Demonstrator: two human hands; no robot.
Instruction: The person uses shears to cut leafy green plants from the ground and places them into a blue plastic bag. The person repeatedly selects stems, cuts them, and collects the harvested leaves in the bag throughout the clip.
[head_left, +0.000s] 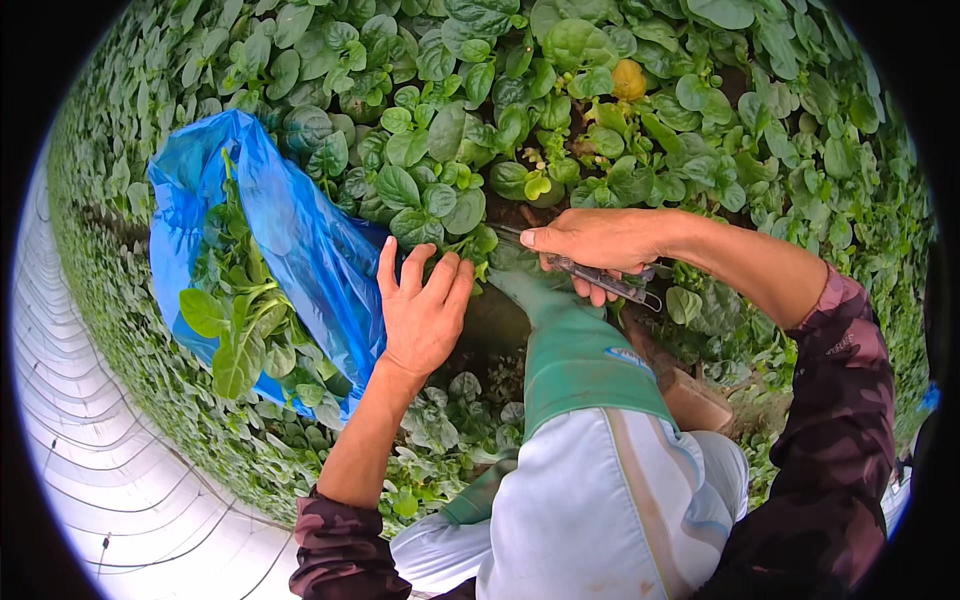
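Note:
My right hand holds a snap-off utility knife. Its blade points left, in among the leaves by my green rubber boot. To the left of the blade, my left hand reaches into a leafy green plant, back of the hand up. The fingers are slightly apart at the leaves, while the thumb is hidden, so a grip on a stem cannot be made out. Beside that hand, a blue plastic bag lies with its mouth gaping, and cut leafy greens show inside.
Dense rows of the same leafy plants surround me. One yellowed leaf stands out ahead. A brown block-like object is beside my leg, near bare soil. White sheeting with curved dark lines borders the bed at left.

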